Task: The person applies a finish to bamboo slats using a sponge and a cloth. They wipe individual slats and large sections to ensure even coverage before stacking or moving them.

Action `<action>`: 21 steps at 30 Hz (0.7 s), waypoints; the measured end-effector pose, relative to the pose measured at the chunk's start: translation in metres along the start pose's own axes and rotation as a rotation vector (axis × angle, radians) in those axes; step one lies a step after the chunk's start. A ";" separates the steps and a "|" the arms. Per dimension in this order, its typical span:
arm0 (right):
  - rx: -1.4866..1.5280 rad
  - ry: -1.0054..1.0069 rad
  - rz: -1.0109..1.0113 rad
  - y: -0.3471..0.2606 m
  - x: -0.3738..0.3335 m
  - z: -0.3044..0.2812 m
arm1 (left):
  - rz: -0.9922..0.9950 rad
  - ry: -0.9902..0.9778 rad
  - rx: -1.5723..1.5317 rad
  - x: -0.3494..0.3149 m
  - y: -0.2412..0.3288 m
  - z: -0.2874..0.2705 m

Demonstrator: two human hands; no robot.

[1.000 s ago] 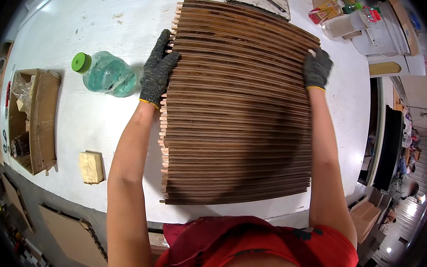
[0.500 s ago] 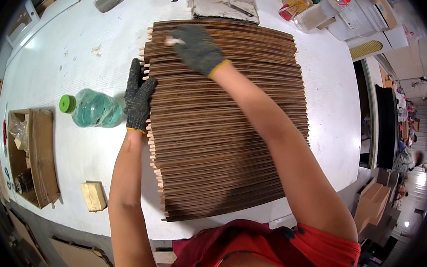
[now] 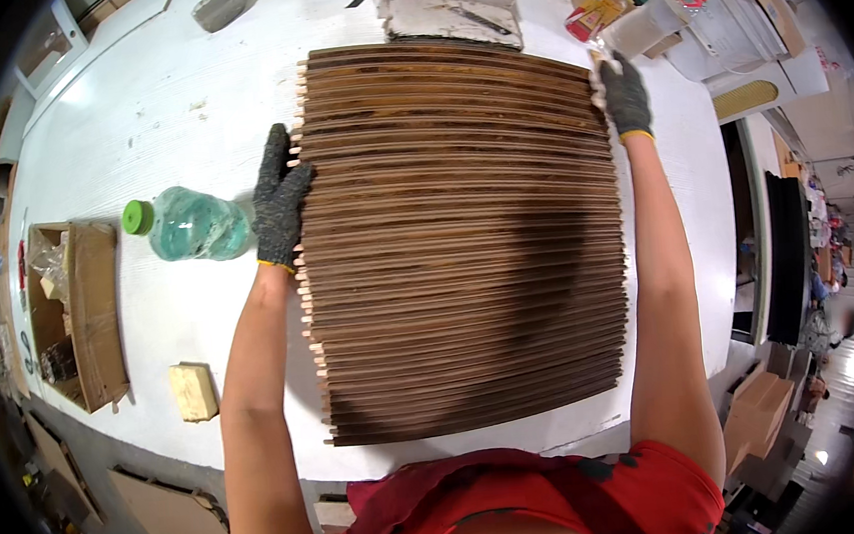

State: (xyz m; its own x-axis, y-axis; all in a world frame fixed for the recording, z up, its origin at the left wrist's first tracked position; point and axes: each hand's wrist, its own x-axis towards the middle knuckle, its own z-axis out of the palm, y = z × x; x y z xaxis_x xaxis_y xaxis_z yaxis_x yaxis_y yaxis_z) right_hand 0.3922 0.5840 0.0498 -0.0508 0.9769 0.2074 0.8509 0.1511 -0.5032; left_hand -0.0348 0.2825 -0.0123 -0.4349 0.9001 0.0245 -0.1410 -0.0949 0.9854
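Observation:
A wide row of dark brown wooden strips lies packed side by side in front of me, with pale pegs sticking out along the left ends. My left hand, in a dark grey knit glove, rests against that left edge, fingers stretched and thumb apart. At the far right corner of the strips is my right hand, gloved the same way. Its fingers are curled around a small pale thing touching the strips' right ends; its kind cannot be made out.
Left of the strips lies a clear bottle of greenish liquid with a green cap. Nearby are a yellowish block and an open cardboard box. A stained white block stands behind the strips; bottles crowd the far right.
My right hand has swept from the strips' far left part across to their far right end, with the pale thing still in it. My left hand stays at the left edge.

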 end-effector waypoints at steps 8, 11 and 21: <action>-0.467 -0.036 -0.484 -0.218 -0.083 0.141 | -0.012 0.033 -0.018 -0.003 0.004 -0.006; -0.208 -0.149 -0.565 -0.304 -0.110 0.188 | -0.015 0.049 0.020 -0.005 0.003 -0.014; 0.058 -0.359 -0.709 -0.231 -0.059 0.117 | 0.019 0.047 -0.010 -0.002 0.002 -0.006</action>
State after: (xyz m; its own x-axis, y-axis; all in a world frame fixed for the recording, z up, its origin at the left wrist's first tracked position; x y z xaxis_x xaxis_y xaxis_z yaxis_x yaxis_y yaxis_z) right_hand 0.1376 0.5090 0.0551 -0.7438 0.6324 0.2166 0.5247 0.7530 -0.3970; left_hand -0.0396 0.2779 -0.0112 -0.4791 0.8771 0.0348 -0.1414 -0.1162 0.9831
